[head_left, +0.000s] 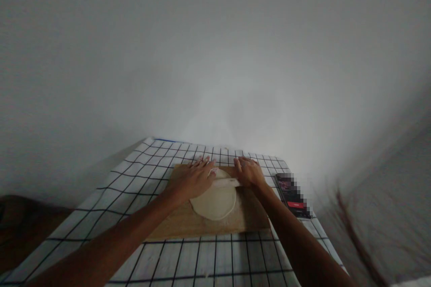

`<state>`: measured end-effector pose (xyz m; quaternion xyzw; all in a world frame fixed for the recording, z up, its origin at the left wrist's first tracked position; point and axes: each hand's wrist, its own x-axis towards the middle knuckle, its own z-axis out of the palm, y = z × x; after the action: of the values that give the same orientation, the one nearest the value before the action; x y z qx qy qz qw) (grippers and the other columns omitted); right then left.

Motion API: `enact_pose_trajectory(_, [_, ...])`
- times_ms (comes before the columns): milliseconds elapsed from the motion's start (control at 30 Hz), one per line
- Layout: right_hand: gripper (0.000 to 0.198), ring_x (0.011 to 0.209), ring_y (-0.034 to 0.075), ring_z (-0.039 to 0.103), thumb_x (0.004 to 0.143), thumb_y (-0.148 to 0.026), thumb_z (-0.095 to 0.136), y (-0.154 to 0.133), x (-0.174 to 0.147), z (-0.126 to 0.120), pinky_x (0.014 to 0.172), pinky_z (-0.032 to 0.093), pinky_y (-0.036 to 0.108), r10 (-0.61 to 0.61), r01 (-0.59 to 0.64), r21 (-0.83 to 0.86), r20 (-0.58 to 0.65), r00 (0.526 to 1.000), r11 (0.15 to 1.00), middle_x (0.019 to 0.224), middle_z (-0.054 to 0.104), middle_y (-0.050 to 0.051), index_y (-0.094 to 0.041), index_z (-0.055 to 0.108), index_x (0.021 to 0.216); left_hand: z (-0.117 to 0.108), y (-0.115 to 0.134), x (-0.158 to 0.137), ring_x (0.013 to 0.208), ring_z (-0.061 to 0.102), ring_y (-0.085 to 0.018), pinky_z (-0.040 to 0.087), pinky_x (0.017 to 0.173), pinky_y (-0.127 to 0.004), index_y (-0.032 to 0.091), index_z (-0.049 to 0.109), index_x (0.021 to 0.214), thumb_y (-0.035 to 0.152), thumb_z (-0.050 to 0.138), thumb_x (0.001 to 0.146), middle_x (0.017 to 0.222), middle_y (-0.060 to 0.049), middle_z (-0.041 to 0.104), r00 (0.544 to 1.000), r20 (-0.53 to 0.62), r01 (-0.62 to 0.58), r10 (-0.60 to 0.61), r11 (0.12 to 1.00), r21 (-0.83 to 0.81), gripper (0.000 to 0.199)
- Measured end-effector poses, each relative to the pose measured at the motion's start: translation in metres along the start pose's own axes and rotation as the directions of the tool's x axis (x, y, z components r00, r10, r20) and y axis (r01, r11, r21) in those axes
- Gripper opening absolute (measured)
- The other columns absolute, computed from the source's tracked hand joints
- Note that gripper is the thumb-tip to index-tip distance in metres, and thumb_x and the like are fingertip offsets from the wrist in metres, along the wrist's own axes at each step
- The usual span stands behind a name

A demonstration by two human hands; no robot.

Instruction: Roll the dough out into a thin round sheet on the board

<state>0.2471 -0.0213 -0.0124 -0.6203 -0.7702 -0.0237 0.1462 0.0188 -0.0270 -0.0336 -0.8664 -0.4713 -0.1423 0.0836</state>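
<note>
A pale rolling pin (226, 182) lies crosswise over a flat, roughly round sheet of dough (214, 204). Under the dough is a wooden board (252, 217). My left hand (199, 176) rests palm down over the pin's left end, fingers stretched forward and spread, with white flour-like marks on them. Over the pin's right end lies my right hand (249, 173), palm down, its fingers extended forward and not wrapped round the pin. Both pin ends are hidden beneath my hands.
The board sits on a table with a white, black-checked cloth (182, 262). To the right of the board lies a dark, flat item with a red patch (291, 197), partly pixelated. A pale wall (215, 76) rises behind the table. Thin brown branches (353, 228) stand at the right.
</note>
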Motion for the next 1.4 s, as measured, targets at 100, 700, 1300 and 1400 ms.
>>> enact_pose_trajectory(100, [0.057,0.108,0.021,0.068,0.111,-0.046,0.021,0.005,0.041,0.004,0.091,0.046,0.029,-0.061,0.06,0.008,0.038,0.997,0.998,0.115,0.075,0.01,-0.02,0.072,0.111,-0.003,-0.005,0.01,0.141,0.049,-0.035,0.041,0.112,-0.057,0.02,0.064,0.13,0.027,0.041,0.102,0.148,-0.012,0.059,0.995,-0.019,0.097,-0.096,0.995,0.035,0.036])
enact_pose_trajectory(700, [0.029,0.126,0.024,0.058,0.104,-0.024,0.046,0.018,0.054,0.024,0.107,0.043,0.035,-0.172,0.187,-0.068,0.186,0.967,0.98,0.13,0.067,0.014,-0.017,0.068,0.122,0.019,-0.028,0.024,0.138,0.049,-0.041,0.04,0.107,-0.067,0.015,0.06,0.135,0.035,0.035,0.103,0.147,-0.018,0.058,0.988,-0.007,0.156,-0.156,0.987,0.028,0.045])
enact_pose_trajectory(1300, [0.048,0.147,0.027,0.041,0.108,-0.04,0.034,-0.04,-0.141,0.021,0.12,0.033,0.051,0.025,-0.018,0.039,-0.181,0.983,0.999,0.159,0.044,0.007,-0.025,0.047,0.151,0.004,0.011,-0.084,0.151,0.036,-0.024,0.028,0.125,-0.049,0.024,0.033,0.159,0.03,0.041,0.103,0.164,-0.003,0.038,0.961,-0.217,-0.154,0.169,0.984,0.086,0.057])
enact_pose_trajectory(1400, [0.055,0.15,0.027,0.036,0.106,-0.044,0.037,-0.04,-0.159,0.03,0.122,0.03,0.052,-0.017,0.024,0.032,-0.219,0.976,0.999,0.164,0.036,0.005,-0.026,0.036,0.158,0.0,0.014,-0.106,0.154,0.03,-0.022,0.025,0.127,-0.046,0.027,0.027,0.161,0.029,0.043,0.103,0.167,0.0,0.031,0.964,-0.189,-0.173,0.188,0.98,0.096,0.06])
